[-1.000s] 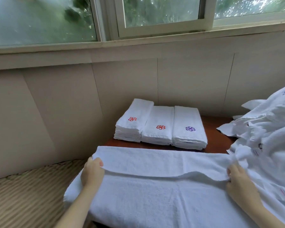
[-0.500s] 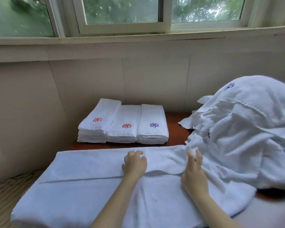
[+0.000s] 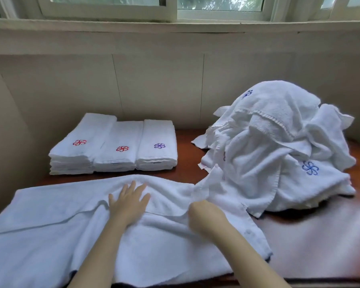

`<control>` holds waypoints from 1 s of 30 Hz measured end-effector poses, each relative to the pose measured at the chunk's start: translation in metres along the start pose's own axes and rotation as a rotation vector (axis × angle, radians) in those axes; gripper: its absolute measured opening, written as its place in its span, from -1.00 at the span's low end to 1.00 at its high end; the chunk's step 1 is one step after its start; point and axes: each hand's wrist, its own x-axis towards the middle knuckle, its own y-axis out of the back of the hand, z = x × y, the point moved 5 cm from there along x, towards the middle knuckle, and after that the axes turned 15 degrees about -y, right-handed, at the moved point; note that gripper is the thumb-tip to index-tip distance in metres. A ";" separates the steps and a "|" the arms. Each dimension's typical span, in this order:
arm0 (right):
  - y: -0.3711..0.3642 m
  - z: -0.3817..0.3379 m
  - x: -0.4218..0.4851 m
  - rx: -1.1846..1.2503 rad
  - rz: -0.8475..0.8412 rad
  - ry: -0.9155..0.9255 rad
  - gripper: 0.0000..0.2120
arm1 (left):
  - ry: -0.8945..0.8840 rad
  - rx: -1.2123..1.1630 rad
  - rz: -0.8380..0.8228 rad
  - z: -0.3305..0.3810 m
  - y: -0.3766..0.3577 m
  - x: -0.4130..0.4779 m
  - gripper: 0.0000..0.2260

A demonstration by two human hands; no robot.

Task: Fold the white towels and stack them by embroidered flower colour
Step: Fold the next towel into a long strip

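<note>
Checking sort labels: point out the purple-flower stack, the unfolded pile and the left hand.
purple-flower stack [image 3: 157, 140], head view, top towel.
unfolded pile [image 3: 279, 146], head view, middle fold.
left hand [image 3: 129, 201], head view, back of hand.

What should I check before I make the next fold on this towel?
1. Left hand lies flat on the towel, pinning it: ok.
2. Right hand grips the towel's right end: ok.
3. Folded edge straight: not ok, it is rumpled around both hands.
4. Right end free of the unfolded pile: cannot tell, they meet there.
5. This towel's flower colour: cannot tell, no flower shows.
6. Stacks at the back neat, two red-flowered and one purple: ok.
</note>
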 end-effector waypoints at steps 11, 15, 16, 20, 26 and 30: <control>0.005 0.092 0.034 0.723 0.034 -0.504 -0.83 | 0.158 -0.041 0.032 0.020 -0.003 -0.019 -0.56; -0.004 0.110 0.043 1.733 -0.225 -0.601 -0.64 | 0.094 -0.001 -0.016 0.016 -0.006 -0.024 -0.54; -0.002 0.111 0.047 1.784 -0.188 -0.564 -0.69 | 0.080 0.000 -0.028 0.016 -0.006 -0.026 -0.53; 0.004 0.102 0.055 1.626 -0.028 -0.535 -0.89 | 0.058 0.002 -0.053 0.016 -0.006 -0.029 -0.52; 0.054 0.135 0.040 1.002 0.333 -0.684 -0.70 | 0.057 0.010 -0.057 0.016 -0.001 -0.024 -0.51; 0.055 0.142 0.021 0.904 0.148 -0.563 -0.81 | 0.041 0.026 -0.071 0.016 0.003 -0.024 -0.51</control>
